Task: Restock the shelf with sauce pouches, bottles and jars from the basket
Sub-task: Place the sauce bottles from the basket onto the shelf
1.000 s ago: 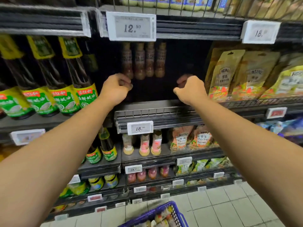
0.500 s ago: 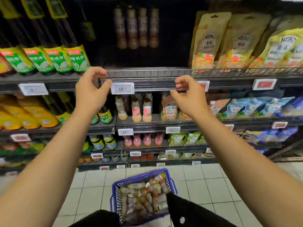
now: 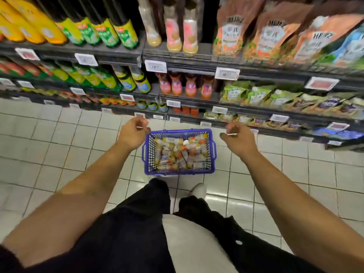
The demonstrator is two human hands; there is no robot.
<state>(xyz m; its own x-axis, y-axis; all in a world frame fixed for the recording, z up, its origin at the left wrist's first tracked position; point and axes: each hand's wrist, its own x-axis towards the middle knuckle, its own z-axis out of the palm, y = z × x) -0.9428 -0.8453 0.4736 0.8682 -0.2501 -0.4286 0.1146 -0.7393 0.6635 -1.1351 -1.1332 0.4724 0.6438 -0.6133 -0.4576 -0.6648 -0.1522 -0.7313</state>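
Both hands, left hand (image 3: 134,134) and right hand (image 3: 237,139), hover with loosely curled, empty fingers above the basket (image 3: 179,170) of bottles (image 3: 180,152) on the floor; a hurried grab may topple bottles

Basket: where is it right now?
In the head view, the blue basket sits on the tiled floor at centre frame, just before the bottom shelf, between the left hand and right hand.
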